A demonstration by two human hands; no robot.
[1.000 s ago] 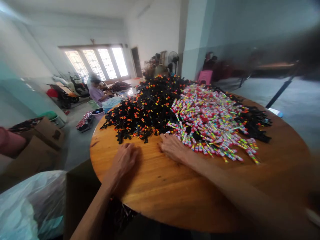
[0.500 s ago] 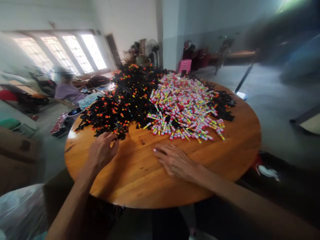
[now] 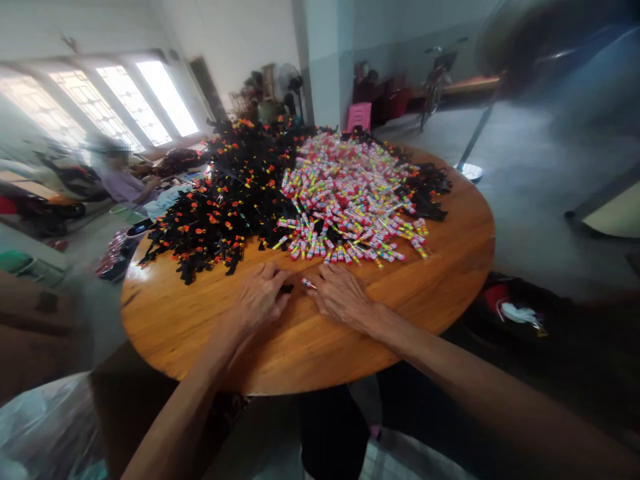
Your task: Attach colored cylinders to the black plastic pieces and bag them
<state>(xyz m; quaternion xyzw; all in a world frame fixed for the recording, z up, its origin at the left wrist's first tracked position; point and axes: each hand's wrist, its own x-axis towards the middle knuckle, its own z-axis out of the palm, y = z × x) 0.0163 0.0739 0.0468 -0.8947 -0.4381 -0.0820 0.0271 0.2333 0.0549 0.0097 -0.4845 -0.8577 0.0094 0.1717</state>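
Note:
My left hand (image 3: 261, 293) is closed on a small black piece (image 3: 287, 289), whose dark end sticks out past the fingers. Facing it, a short distance away, my right hand (image 3: 344, 297) pinches a small tube (image 3: 309, 284) with a pink, white and blue label. Both hands rest low over the near part of the round wooden table (image 3: 430, 287). Beyond the left hand spreads a large heap of black pieces (image 3: 200, 223) with orange and yellow parts, their exact kind too small to tell. Past the right hand lies a pile of similar labelled tubes (image 3: 345, 193) with yellow ends.
A person in a light purple top (image 3: 123, 183) sits at the left beyond the table. A pink stool (image 3: 359, 117) and a standing fan (image 3: 291, 80) are at the back. A large blurred dark object (image 3: 555, 47) fills the upper right. A plastic bag (image 3: 50, 427) lies lower left.
My left hand has come away from the edge of the black heap toward the right hand, carrying a black piece. The right hand stays near its place, and the view has shifted slightly.

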